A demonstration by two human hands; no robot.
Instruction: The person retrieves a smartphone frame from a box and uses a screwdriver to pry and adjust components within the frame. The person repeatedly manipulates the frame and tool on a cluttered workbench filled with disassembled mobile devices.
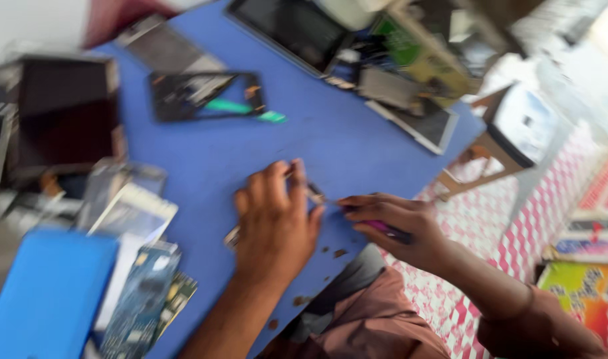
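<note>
Small part: a small metal piece point(315, 196) lies near the front edge of the blue table point(330, 143), between the two hands; blur hides its shape and kind.
Left hand: the left hand point(275, 223) lies palm down on the table with its fingers curled forward and close together, their tips touching or just beside the small part; whether they pinch it cannot be told. A thin metal end point(232, 237) sticks out from under the hand on its left side; the rest is covered.
Right hand: the right hand point(400, 229) is closed around a thin tool with a purple handle point(387, 228), thumb and fingers pinching it. The tip points at the small part, but the smear hides whether they touch.
Table top: an opened phone frame point(204, 96) with a green strip lies further back, well apart from the hands. Brown specks point(337, 252) dot the edge near the wrists.
Left side: a dark screen point(64, 113), loose glass panels point(127, 203), a circuit board point(144, 292) and a blue box point(48, 292) crowd together, the box cut off by the picture's edge.
Far side: a tablet point(294, 30) and a pile of parts point(417, 60) run out of the top, too blurred to sort.
Below: the person's reddish-brown clothing point(377, 329) shows under the table edge; a checked pink and white floor point(496, 226) lies to the right.
</note>
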